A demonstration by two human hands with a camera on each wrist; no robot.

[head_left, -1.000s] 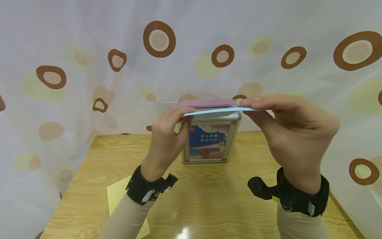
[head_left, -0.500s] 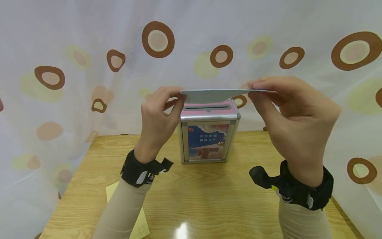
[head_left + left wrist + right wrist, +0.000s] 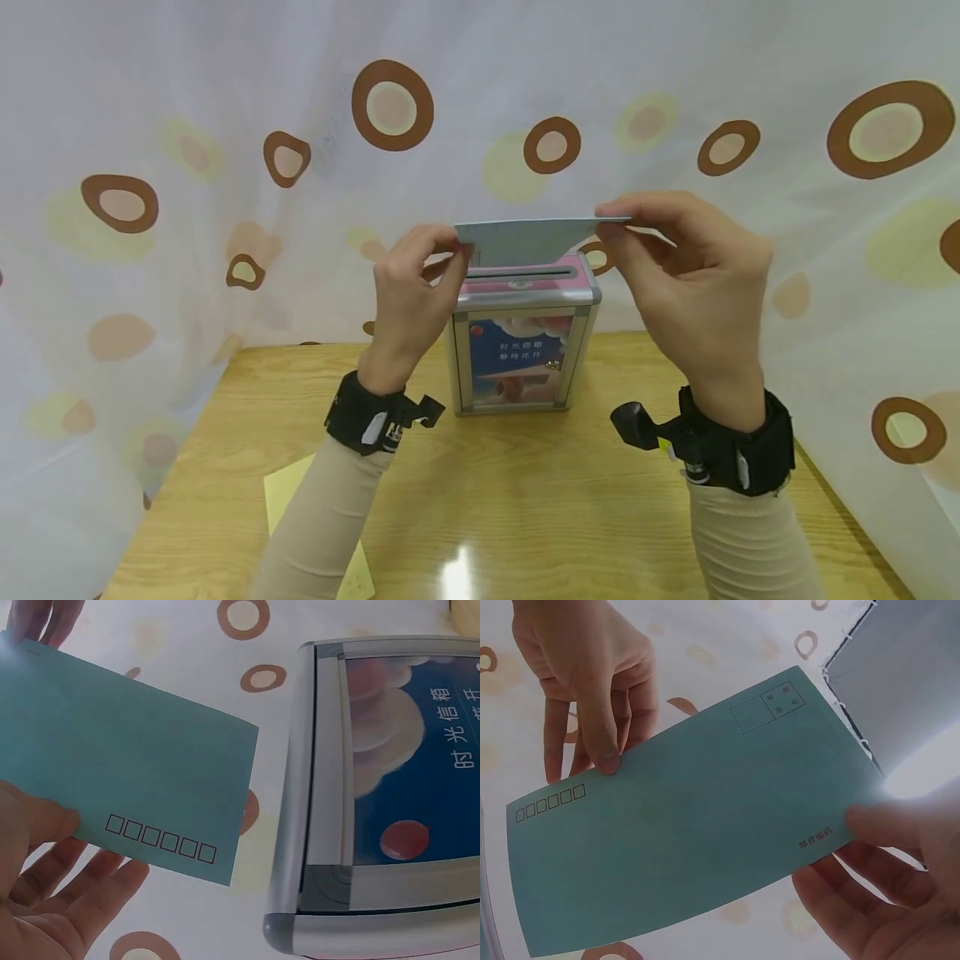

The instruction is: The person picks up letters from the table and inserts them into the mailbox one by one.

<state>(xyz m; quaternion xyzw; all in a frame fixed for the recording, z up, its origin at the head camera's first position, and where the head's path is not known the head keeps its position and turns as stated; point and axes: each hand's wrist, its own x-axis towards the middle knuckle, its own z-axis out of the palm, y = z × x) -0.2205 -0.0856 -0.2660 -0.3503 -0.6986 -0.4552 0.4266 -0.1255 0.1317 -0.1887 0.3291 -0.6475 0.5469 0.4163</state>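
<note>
A pale blue-green envelope (image 3: pixel 525 242) is held between both hands, its face tilted, just above and in front of the letter box (image 3: pixel 517 358). My left hand (image 3: pixel 412 304) pinches its left end between thumb and fingers. The right hand (image 3: pixel 690 292) pinches the opposite end. In the left wrist view, a row of small red squares shows near one edge of the envelope (image 3: pixel 150 750). The right wrist view shows a printed stamp box in a corner of the envelope (image 3: pixel 690 810). Below the envelope, the slot (image 3: pixel 555 273) in the pink lid is partly visible.
The silver-framed box stands at the back of the wooden table (image 3: pixel 487 500), before a patterned curtain (image 3: pixel 637 67). A yellow sheet or envelope (image 3: pixel 283 492) lies at the front left, partly hidden under the left forearm.
The envelope has risen from in front of the lid, uncovering the slot, and then shifted left at its right end. The right hand has moved up, then inward; the left hand rose, then shifted slightly right.
</note>
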